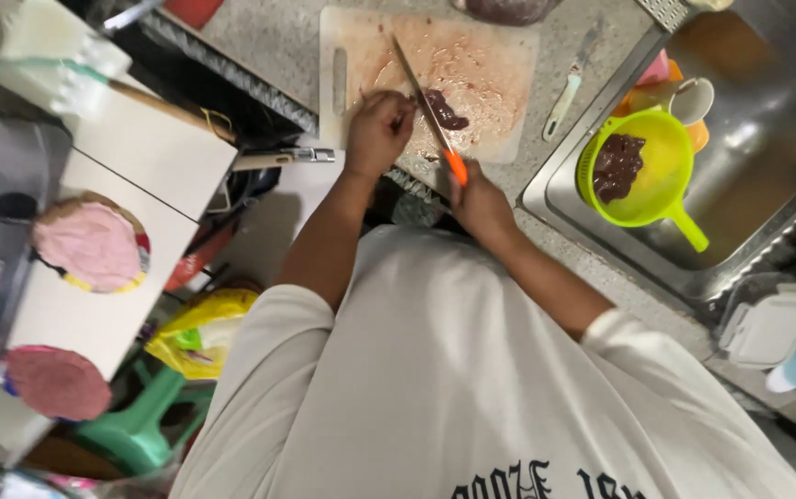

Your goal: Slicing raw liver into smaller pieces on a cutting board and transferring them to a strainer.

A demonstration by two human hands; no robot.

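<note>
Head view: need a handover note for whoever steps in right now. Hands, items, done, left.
Left hand: fingers curled down on the cutting board, just beside the dark meat piece.
Right hand: closed on the orange handle of the knife; the blade runs across the board next to the meat.
Items: the board lies on the counter, smeared red. A green strainer in the sink holds more dark meat. A second knife lies on the counter right of the board.
Done: one batch sits in the strainer.
Left: the piece on the board, still under the knife.
</note>
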